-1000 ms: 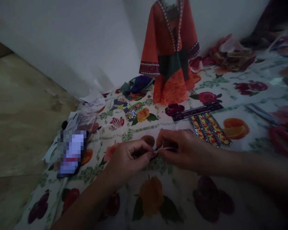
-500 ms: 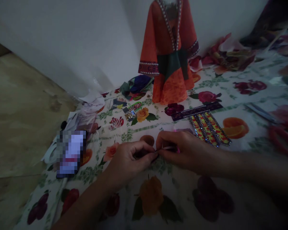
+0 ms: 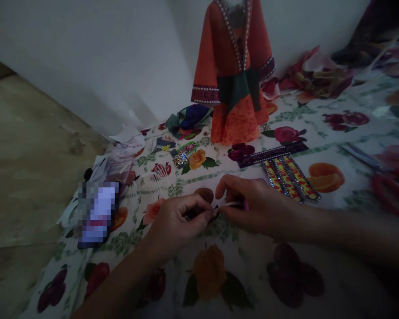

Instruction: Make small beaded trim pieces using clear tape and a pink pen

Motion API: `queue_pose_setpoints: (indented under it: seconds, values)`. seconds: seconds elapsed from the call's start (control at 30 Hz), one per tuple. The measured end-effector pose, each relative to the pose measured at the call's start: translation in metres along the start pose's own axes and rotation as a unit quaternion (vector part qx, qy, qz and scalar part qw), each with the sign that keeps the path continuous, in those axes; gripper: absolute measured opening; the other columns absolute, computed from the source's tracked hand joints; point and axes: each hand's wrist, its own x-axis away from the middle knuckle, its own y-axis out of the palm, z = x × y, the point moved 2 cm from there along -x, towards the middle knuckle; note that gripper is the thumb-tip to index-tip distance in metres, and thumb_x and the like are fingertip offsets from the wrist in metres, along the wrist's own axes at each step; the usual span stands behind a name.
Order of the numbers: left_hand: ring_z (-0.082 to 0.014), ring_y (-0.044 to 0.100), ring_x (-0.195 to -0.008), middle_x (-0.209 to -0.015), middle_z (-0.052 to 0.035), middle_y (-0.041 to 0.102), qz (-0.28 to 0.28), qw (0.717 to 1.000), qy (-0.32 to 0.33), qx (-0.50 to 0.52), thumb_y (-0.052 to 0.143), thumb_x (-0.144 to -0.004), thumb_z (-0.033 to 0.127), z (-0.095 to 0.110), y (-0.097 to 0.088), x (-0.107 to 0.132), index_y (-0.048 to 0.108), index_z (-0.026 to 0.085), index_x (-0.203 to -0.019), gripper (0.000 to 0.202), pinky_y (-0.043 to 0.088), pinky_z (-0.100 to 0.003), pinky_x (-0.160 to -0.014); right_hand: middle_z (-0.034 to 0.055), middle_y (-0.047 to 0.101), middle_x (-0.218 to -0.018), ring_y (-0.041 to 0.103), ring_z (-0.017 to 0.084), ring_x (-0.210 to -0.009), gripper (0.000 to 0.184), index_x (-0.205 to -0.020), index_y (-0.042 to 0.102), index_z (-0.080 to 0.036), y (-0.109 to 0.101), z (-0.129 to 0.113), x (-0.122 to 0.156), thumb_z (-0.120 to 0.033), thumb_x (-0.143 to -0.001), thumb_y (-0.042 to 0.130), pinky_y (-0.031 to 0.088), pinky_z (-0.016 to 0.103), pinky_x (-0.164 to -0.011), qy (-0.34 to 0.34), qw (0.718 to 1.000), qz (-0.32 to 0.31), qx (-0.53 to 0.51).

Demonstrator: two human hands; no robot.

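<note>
The left hand pinches a small dark scrap tightly between its fingertips; the right hand grips a thin white strip just beside it, above the floral tablecloth; the miniature orange dress stands trimmed beyond, with beaded strips lying loose.

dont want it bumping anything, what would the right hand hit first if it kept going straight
Probably the left hand, just past the thin white strip the right hand pinches; depth is unclear.
</note>
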Motion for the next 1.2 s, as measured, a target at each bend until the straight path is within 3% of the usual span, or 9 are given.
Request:
queue_pose_setpoints:
  seconds: [0.17, 0.57, 0.87, 1.2]
  values:
    - [-0.0104, 0.050, -0.060, -0.068, 0.0004, 0.061, -0.004, 1.000, -0.012, -0.016, 0.065, -0.081, 0.028, -0.0008, 0.0015, -0.0002, 0.070, 0.015, -0.076, 0.015, 0.037, -0.020, -0.053, -0.0053, 0.058, -0.069, 0.051, 0.011, -0.064, 0.006, -0.082, 0.058, -0.020, 0.0011, 0.0007, 0.0007, -0.015, -0.080, 0.060, 0.034, 0.025, -0.059, -0.002, 1.000, 0.011, 0.025]
    - [-0.0093, 0.047, -0.057, -0.067, 0.0011, 0.061, -0.009, 0.999, 0.002, -0.043, 0.065, -0.083, 0.029, -0.0029, 0.0034, -0.0014, 0.072, 0.015, -0.080, 0.016, 0.034, -0.020, -0.051, -0.0061, 0.058, -0.071, 0.051, 0.010, -0.066, 0.007, -0.082, 0.057, -0.020, 0.0016, -0.0013, 0.0005, -0.014, -0.081, 0.061, 0.034, 0.024, -0.060, -0.012, 1.000, 0.006, 0.019]
    - [-0.0064, 0.045, -0.056, -0.067, 0.0032, 0.057, 0.004, 0.998, 0.055, 0.007, 0.064, -0.081, 0.017, 0.0017, 0.0069, -0.0023, 0.068, 0.015, -0.073, 0.009, 0.033, -0.017, -0.050, -0.0062, 0.057, -0.070, 0.051, 0.010, -0.065, 0.007, -0.084, 0.057, -0.019, 0.0005, -0.0027, 0.0007, -0.013, -0.082, 0.060, 0.035, 0.024, -0.059, -0.014, 1.000, -0.001, 0.003]
    - [-0.0091, 0.052, -0.061, -0.069, 0.0019, 0.059, 0.002, 0.997, 0.045, 0.058, 0.064, -0.082, 0.017, -0.0020, 0.0051, -0.0039, 0.066, 0.016, -0.073, 0.009, 0.039, -0.019, -0.054, -0.0062, 0.054, -0.064, 0.049, 0.011, -0.060, 0.016, -0.092, 0.056, -0.020, -0.0013, -0.0044, 0.0016, -0.012, -0.079, 0.059, 0.034, 0.024, -0.058, -0.006, 1.000, -0.004, 0.000]
